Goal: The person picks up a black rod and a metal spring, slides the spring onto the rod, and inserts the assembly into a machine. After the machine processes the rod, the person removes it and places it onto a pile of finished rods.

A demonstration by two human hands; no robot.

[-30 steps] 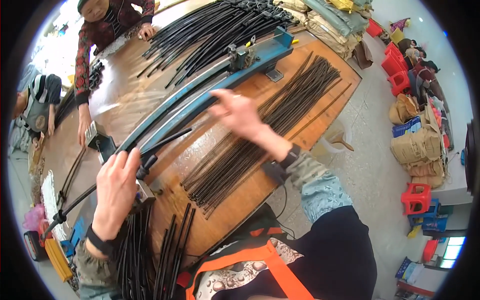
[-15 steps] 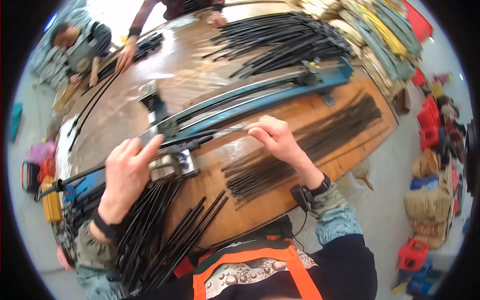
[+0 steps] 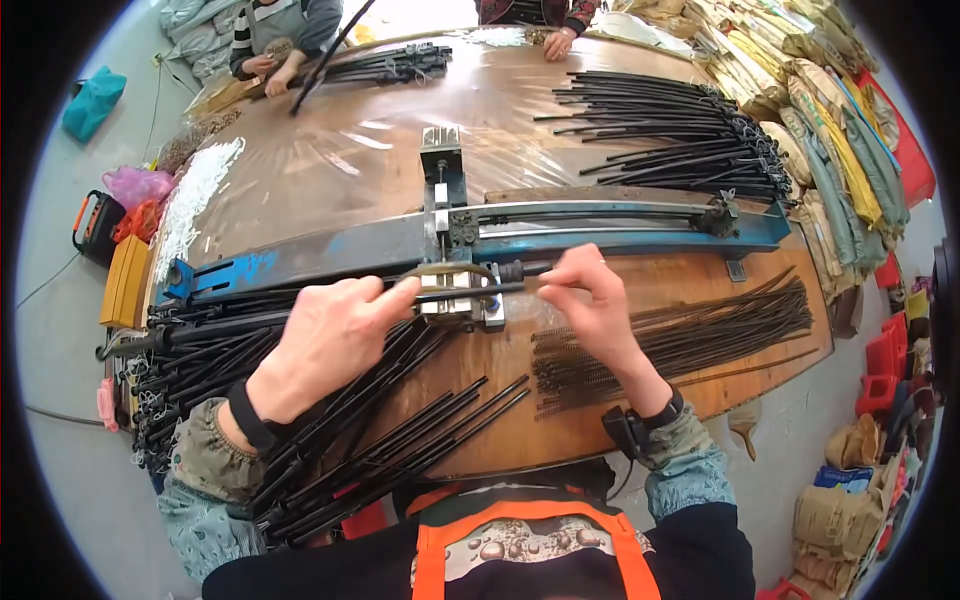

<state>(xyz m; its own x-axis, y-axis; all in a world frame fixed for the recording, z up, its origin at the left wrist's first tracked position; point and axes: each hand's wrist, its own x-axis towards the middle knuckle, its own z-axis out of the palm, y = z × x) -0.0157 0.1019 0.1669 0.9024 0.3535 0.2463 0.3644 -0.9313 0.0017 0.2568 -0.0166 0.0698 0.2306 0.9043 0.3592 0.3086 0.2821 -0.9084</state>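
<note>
My left hand (image 3: pixel 345 335) is closed round a long black tube (image 3: pixel 465 293), which lies across a small metal clamp block (image 3: pixel 450 312) on the near side of a blue rail fixture. Just off the tube's right end, my right hand (image 3: pixel 597 300) has its thumb and fingers pinched together. Whatever sits in that pinch is too small to make out. A second black rod end with a collar (image 3: pixel 513 270) shows right behind the tube. Below my right hand lies a bundle of thin brown coiled wires (image 3: pixel 690 335).
The blue rail fixture (image 3: pixel 640 237) spans the table, with a metal upright (image 3: pixel 441 150) behind the clamp. Black rods (image 3: pixel 400 440) are heaped at the near left, more rods (image 3: pixel 670 125) at the far right. White strips (image 3: pixel 195 205) lie far left. Two people's hands are across the table.
The view has swung, shifting the table in it. My right hand is now closer to the tube's end, and the thin wire between them no longer shows. Across the table, a person has raised rods.
</note>
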